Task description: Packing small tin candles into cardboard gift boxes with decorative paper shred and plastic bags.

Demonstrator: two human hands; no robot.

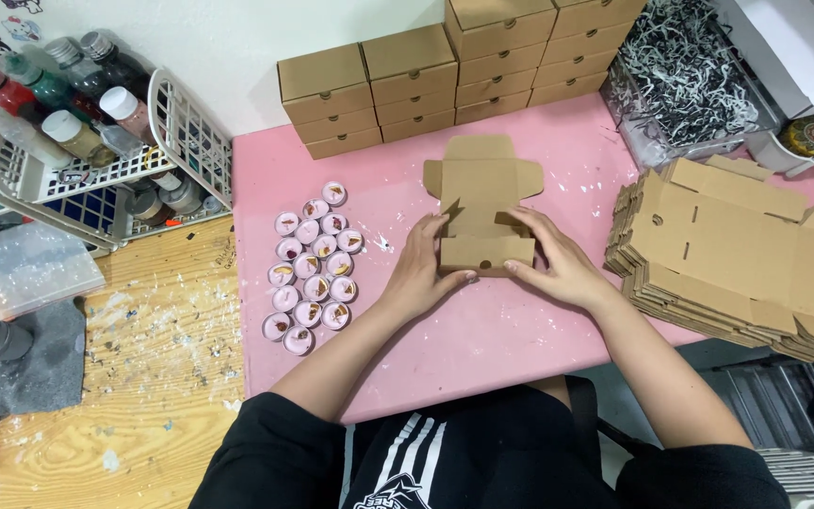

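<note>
Flat brown box blank [482, 203], one: centre of pink mat [482, 349]. Left hand [418, 269], right hand [558, 266]: fingers pressed together on near flap. Pink tealights [313, 269], about nineteen, nine o'clock. Folded boxes [445, 71], about fourteen, twelve o'clock. Blank stack [737, 259], one, three o'clock.

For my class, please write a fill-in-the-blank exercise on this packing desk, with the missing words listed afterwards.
1. Both hands, the left hand and the right hand, fold a flat ____ box blank.
2. The box blank lies on a ____ table top.
3. The small round candles lie to the person's ____ of the box blank.
4. The finished boxes are stacked against the ____.

Missing words: cardboard; pink; left; wall
</note>
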